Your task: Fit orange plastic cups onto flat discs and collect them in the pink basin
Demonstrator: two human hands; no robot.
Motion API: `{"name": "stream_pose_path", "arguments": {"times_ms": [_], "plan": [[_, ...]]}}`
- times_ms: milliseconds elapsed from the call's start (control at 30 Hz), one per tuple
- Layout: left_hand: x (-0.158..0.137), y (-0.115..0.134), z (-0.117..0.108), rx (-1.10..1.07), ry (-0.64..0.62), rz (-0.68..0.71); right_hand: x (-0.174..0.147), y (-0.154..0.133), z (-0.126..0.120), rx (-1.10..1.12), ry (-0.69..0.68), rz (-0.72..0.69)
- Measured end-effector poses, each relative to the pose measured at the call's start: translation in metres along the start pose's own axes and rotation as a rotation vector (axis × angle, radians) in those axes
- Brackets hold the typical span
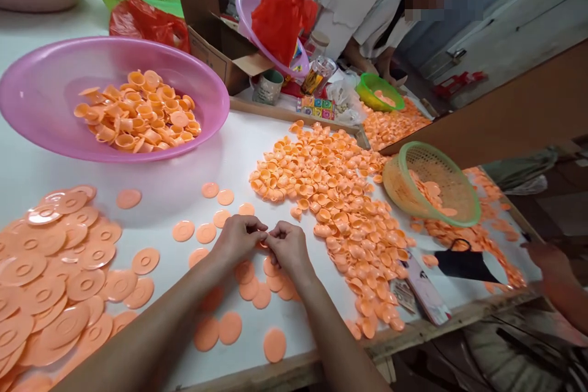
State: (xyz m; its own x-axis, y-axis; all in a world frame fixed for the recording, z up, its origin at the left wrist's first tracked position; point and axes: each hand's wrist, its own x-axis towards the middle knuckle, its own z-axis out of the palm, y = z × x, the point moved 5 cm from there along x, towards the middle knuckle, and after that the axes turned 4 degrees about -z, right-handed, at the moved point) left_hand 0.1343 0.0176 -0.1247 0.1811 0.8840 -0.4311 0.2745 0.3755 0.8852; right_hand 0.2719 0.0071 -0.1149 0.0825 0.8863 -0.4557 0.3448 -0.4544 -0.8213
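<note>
My left hand point(239, 234) and my right hand point(288, 246) meet fingertip to fingertip over the white table. Both are closed in a pinch. A bit of orange plastic shows just under the fingers, but what they hold is mostly hidden. Flat orange saucers point(261, 295) lie below and around the hands. Several more saucers point(206, 233) are scattered to the left of my left hand. To the right of my right hand spreads a heap of small orange toy cups point(328, 180).
A pink basin point(27, 98) holds orange cups at the back left. Larger orange saucers point(55, 282) are piled at the left. A green basket point(395, 180), a phone-like flat case point(427, 288) and a black mask point(462, 263) lie right. Another person's hand point(549, 260) is at the right edge.
</note>
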Motion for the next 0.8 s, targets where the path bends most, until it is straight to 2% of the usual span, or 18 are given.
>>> {"name": "stream_pose_path", "arguments": {"times_ms": [100, 167, 267, 300, 367, 433, 500, 667, 800], "plan": [[0.007, 0.002, 0.002, -0.015, -0.040, -0.055, 0.007, 0.001, 0.001, -0.004, -0.097, 0.079], [0.008, 0.007, 0.003, -0.023, -0.087, -0.078, 0.004, 0.001, 0.001, -0.011, -0.128, 0.073], [0.000, 0.014, -0.001, -0.046, -0.159, -0.081, -0.009, 0.002, -0.001, 0.061, -0.003, -0.062], [-0.005, 0.015, -0.005, -0.058, -0.150, -0.065, -0.014, 0.005, 0.000, 0.111, 0.038, -0.086], [-0.014, 0.016, -0.018, -0.042, -0.038, -0.014, -0.020, 0.010, 0.001, 0.208, 0.072, -0.095], [-0.022, 0.014, -0.032, 0.049, 0.111, 0.033, -0.020, 0.012, 0.003, 0.258, 0.037, -0.077], [-0.028, 0.011, -0.037, 0.154, 0.182, 0.059, -0.019, 0.009, 0.002, 0.259, -0.002, -0.092], [-0.034, 0.005, -0.027, 0.237, 0.187, 0.118, -0.014, 0.000, -0.007, 0.148, 0.032, -0.105], [-0.034, 0.001, -0.018, 0.271, 0.175, 0.116, -0.012, 0.002, 0.002, 0.062, 0.014, -0.074]]}}
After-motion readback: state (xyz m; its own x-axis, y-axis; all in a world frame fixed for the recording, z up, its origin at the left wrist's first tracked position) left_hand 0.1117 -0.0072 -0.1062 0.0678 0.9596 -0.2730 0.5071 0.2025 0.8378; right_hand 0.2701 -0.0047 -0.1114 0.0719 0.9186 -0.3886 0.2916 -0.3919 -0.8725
